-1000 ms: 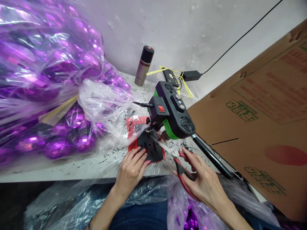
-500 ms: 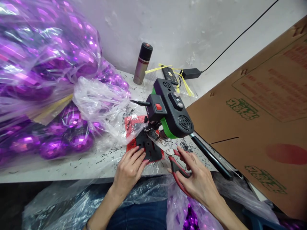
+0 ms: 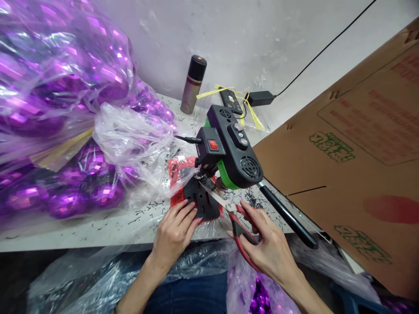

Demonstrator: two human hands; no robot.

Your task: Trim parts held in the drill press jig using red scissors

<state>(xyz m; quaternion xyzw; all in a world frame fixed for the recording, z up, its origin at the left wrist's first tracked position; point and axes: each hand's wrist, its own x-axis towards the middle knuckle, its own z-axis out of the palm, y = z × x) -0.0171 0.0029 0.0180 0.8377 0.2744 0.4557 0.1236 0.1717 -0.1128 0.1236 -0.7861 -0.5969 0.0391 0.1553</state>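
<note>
My left hand (image 3: 176, 224) lies with its fingers stretched over the black slotted base plate (image 3: 207, 209) of a small bench machine. My right hand (image 3: 268, 237) grips a pair of scissors (image 3: 242, 231) by red and black handles. The blades point up and left, over the plate and in under the machine's head. That black and green machine (image 3: 234, 146) looks like a mini drill press, with a red switch and a long black lever (image 3: 288, 216) on its right. Its head hides the blade tips, and whether they touch anything cannot be seen.
Clear bags of shiny purple baubles (image 3: 68, 174) crowd the left. A spray can (image 3: 194, 85) stands behind, near a power strip (image 3: 231, 100) with yellow ties. At right rises a large cardboard box (image 3: 353, 174). Black scraps litter the white table (image 3: 140, 222).
The whole view has shifted very slightly with my head. Both hands and the scissors keep almost the same place against the machine.
</note>
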